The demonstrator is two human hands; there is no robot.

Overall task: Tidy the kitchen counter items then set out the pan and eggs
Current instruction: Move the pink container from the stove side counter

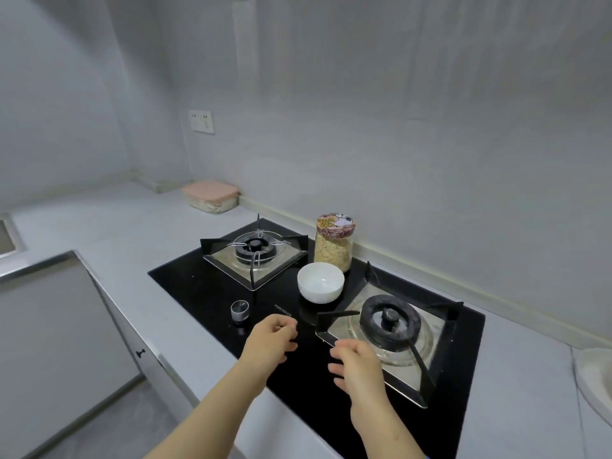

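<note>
White bowl (320, 282) seen upright on black glass hob (198, 286), between two burners. Lidded jar (333, 246) of grain set just behind bowl. Pink-lidded box (210, 196) placed far back on counter (126, 233), against wall. Left hand (271, 337) held over hob front, near silver knob (239, 309); right hand (357, 362) held over front corner of right burner (390, 321). Both hands loosely curled, nothing gripped. Burner's black prong found between right hand and bowl.

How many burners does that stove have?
2. The left burner sits at the back of the black hob, behind the knob; the right burner sits nearer, just beyond the right hand. None seems hidden.
</note>
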